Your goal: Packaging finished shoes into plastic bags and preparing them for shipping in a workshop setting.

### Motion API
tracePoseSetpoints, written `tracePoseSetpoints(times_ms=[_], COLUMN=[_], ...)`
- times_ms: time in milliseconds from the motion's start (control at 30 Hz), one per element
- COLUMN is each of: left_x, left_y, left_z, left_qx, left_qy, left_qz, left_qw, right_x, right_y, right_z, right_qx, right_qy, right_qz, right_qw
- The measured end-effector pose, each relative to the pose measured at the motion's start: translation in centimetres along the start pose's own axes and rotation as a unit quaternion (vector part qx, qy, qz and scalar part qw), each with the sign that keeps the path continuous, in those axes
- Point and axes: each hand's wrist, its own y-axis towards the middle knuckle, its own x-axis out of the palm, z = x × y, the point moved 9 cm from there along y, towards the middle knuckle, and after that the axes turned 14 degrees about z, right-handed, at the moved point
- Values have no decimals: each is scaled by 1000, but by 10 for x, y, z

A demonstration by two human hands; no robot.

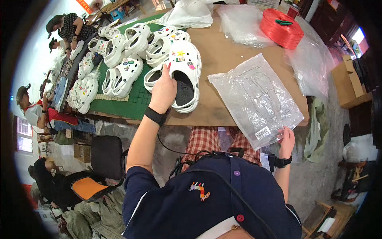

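Observation:
My left hand (pixel 164 92) is closed on the side of a white clog (pixel 191 65) with round holes and colourful charms on its toe. Beneath that clog shows part of another sole, and further white clogs touch it on the left. My right hand (pixel 287 139) pinches the near corner of a clear plastic bag (pixel 254 95). Printed on the bag are outlines of shoes, and a barcode label sits near my fingers. The bag lies flat on the brown table (pixel 215 101), its near end hanging over the edge. It looks flat, with no shoe inside.
Several pairs of white clogs (pixel 127 75) stand on a green mat (pixel 137 103) at the left. A roll of red plastic twine (pixel 281 28) and stacked clear bags (pixel 242 24) lie at the far right. Other people (pixel 71 28) work along the left. A black chair (pixel 106 157) stands behind.

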Motion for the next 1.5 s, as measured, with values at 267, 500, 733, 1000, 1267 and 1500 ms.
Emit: tracePoseSetpoints(times_ms=[267, 500, 733, 1000, 1267, 1500], left_x=[56, -17, 93, 133, 167, 99], left_y=[-8, -2, -30, -19, -21, -16], left_z=[-9, 29, 32, 43, 37, 34], left_qx=[91, 136, 289, 299, 332, 342], left_qy=[-139, 130, -47, -9, 105, -44], left_qz=[-148, -14, -244, -159, -317, -262], left_qw=[975, 982, 925, 941, 882, 901], right_x=[6, -24, -27, -4, -17, 72], right_y=[-16, -5, 15, 6, 11, 28], right_z=[3, -16, -43, -60, -92, -148], right_qx=[16, -14, -90, -103, -370, -431], right_qy=[9, 15, 12, 10, -227, -283], right_qz=[8, 101, 126, 90, 200, -10], right_qw=[1000, 995, 988, 991, 878, 857])
